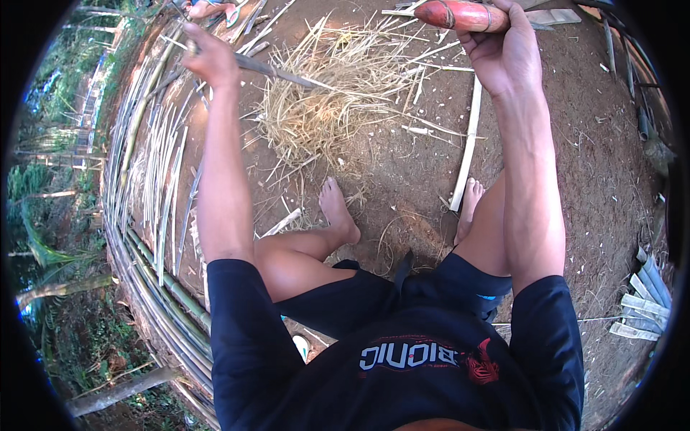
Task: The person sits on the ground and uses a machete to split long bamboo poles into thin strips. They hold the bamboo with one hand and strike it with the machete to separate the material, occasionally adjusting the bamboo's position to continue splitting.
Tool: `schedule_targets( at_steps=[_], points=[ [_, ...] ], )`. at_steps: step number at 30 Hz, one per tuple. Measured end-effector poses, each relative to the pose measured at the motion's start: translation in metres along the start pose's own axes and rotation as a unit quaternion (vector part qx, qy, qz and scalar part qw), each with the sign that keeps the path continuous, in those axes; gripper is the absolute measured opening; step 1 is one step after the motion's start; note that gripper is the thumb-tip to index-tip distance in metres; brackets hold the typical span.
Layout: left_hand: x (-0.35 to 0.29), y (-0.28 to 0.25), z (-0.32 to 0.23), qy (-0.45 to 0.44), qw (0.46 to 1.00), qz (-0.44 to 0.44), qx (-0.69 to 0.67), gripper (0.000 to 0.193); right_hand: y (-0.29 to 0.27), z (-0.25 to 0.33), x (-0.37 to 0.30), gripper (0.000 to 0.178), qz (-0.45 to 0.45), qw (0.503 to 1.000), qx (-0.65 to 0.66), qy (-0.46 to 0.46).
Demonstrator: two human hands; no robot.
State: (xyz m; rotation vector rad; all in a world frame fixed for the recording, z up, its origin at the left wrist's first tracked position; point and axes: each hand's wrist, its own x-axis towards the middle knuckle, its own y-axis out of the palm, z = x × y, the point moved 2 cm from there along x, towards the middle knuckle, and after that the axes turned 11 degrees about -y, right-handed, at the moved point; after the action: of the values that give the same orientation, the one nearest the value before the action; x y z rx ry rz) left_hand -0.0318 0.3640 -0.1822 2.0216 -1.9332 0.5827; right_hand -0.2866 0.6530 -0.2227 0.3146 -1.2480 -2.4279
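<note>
My right hand point(507, 50) is raised at the top right, its fingers closed around a red wooden handle point(463, 16) with dark bands and a tapered left end. Whatever extends beyond the grip on the other side is mostly hidden by the hand. At the upper left, my left hand point(212, 61) is closed on a thin strip point(277, 72), which slants down to the right and narrows toward its tip. Below and between both hands lies a heap of pale shavings point(338, 93) on the dirt.
Long split bamboo strips point(162, 172) lie on the ground at the left, beside green bamboo poles point(169, 287). A flat pale slat point(468, 144) rests near my right foot. Grey-white split pieces point(647, 298) are stacked at the far right. Someone's sandalled foot point(231, 14) shows at the top.
</note>
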Motion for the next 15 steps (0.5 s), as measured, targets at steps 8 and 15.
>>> schedule_targets(
  at_steps=[8, 15],
  points=[
    [-0.056, 0.012, -0.047, -0.126, 0.987, -0.007, -0.1, 0.048, -0.004, 0.017, 0.013, 0.031, 0.048, 0.999, -0.022, -0.003],
    [-0.086, -0.027, -0.087, -0.109, 0.98, 0.12, -0.118, 0.047, -0.01, 0.007, 0.023, 0.025, 0.029, 0.999, -0.001, 0.013]
  ],
)
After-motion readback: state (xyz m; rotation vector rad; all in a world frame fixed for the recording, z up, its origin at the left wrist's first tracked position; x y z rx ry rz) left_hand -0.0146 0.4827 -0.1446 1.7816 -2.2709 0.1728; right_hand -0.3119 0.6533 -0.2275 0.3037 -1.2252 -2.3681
